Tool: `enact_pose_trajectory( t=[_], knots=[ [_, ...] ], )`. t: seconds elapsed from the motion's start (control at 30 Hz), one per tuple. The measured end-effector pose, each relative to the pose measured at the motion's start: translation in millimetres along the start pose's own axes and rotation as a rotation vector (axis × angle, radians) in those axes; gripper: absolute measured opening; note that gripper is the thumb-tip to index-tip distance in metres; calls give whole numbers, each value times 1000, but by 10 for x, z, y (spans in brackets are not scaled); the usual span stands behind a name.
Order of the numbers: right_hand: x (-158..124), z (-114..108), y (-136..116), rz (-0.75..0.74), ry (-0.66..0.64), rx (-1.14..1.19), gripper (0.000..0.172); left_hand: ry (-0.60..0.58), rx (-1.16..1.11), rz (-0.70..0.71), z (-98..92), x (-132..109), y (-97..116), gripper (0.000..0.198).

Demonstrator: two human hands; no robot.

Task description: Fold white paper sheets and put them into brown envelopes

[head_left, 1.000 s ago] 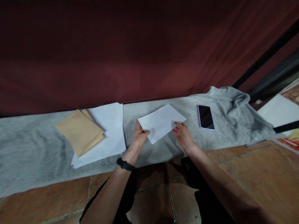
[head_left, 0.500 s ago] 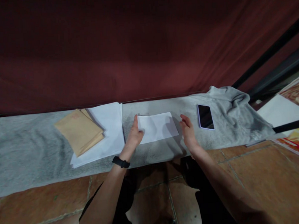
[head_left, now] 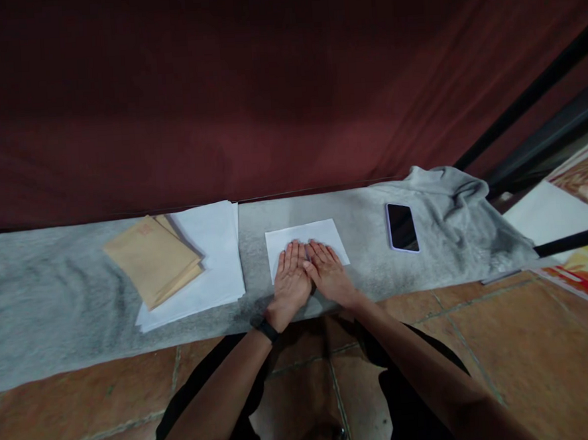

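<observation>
- closest to me, the person's dark trousers (head_left: 196,375) showed on both sides of the lap, over brown floor tiles (head_left: 86,405) with pale joints.
- both bare forearms reached forward between the knees, and a black wristband (head_left: 265,327) circled the left wrist.
- the left hand (head_left: 292,280) lay palm down on the paper, grip open, its fingers straight and pointing away from the body.
- the right hand (head_left: 331,274) lay flat just beside it, grip open too, fingers straight and slanting a little to the left; its thumb met the edge of the left hand.
- the white paper (head_left: 302,231) was under both hands, its far edge and far corners in plain sight, its near middle hidden by them.
- beneath it ran a grey cloth (head_left: 54,294), spread along a long, narrow surface and bunched up at its right end.
- well to the left of the hands sat a stack of white sheets (head_left: 214,258), edges slightly uneven, with brown envelopes (head_left: 152,262) lying askew partly on top; the upper one bore a faint reddish mark.
- to the right of the paper, well apart from it, a phone (head_left: 403,228) lay face up, screen dark, in a pale purple case.
- off past the right end were a white sheet (head_left: 555,210) and black bars (head_left: 530,93).
- behind everything hung a dark red cloth (head_left: 285,81).
</observation>
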State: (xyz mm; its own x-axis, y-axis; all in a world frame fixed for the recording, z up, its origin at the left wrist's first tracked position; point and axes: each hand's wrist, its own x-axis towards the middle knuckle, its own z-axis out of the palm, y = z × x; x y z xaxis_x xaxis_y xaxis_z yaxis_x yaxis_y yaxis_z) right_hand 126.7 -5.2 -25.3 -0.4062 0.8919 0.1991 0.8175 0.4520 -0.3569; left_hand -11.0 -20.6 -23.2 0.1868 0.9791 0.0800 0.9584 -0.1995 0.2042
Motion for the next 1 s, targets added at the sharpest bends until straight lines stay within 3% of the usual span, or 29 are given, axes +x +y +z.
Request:
enact_pose_trajectory(
  t=[0.2,0.53,0.63,0.7,0.87,1.0],
  knots=[
    [-56,-5,163,30,66,-123,63,63,17,-81,-39,-49,-196,64],
    [-110,-75,400,175,113,-68,67,83,-5,-231,-163,-30,-445,66],
    [-62,-112,420,222,141,-43,67,124,3,-256,-197,28,-380,64],
    [2,-141,382,215,123,-3,67,134,-12,-192,-194,83,-260,63],
    [180,-125,155,82,30,111,63,31,-44,28,-90,241,39,61],
    [274,-37,78,36,9,96,61,-8,-8,60,-20,335,52,62]
  ],
)
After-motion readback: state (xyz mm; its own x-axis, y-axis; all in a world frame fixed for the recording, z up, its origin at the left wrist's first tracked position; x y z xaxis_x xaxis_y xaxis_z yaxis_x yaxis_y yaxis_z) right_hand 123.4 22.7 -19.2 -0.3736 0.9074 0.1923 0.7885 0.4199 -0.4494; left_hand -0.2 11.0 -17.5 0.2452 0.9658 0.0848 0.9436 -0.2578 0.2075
